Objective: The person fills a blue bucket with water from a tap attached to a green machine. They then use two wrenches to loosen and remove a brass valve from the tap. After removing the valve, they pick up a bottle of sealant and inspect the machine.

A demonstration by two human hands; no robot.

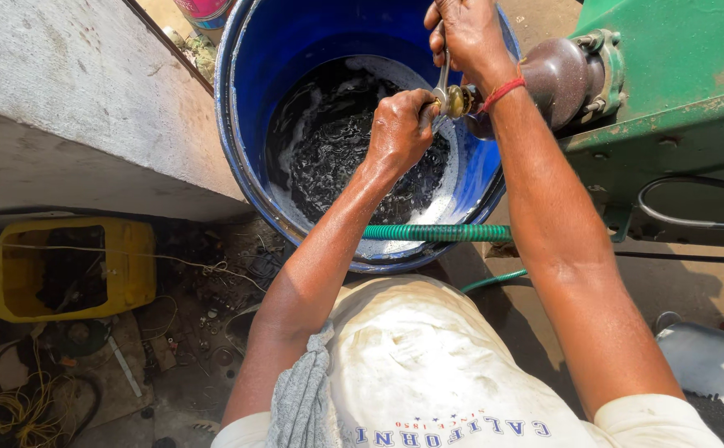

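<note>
The left hand [399,126] is closed in a fist, its fingers [425,108] wrapped tight around the lower end of a metal wrench [442,76]. The right hand [466,33] grips the upper end of the same wrench, fingers curled over it; a red thread band [503,91] circles that wrist. The wrench sits on a brass fitting [459,100], which lies between the 2 hands and juts from a dark brown pipe end [554,79]. That pipe end is bolted by a flange to a green metal machine [677,75] at the right.

Directly under the hands and the fitting stands a blue plastic barrel [242,108], partly filled with dark, foamy liquid [337,149]. A green ribbed hose [437,233] lies across the barrel's near rim and runs off under the right forearm.

The person wears a stained white shirt [428,365], with a grey cloth [300,398] draped over the left shoulder. To the left, a grey concrete wall [72,108] borders the barrel. Below it, on the dirty floor [196,332], rests a yellow cut-open container [59,270] holding dark scraps, with loose wires [14,406] and small metal parts nearby.
</note>
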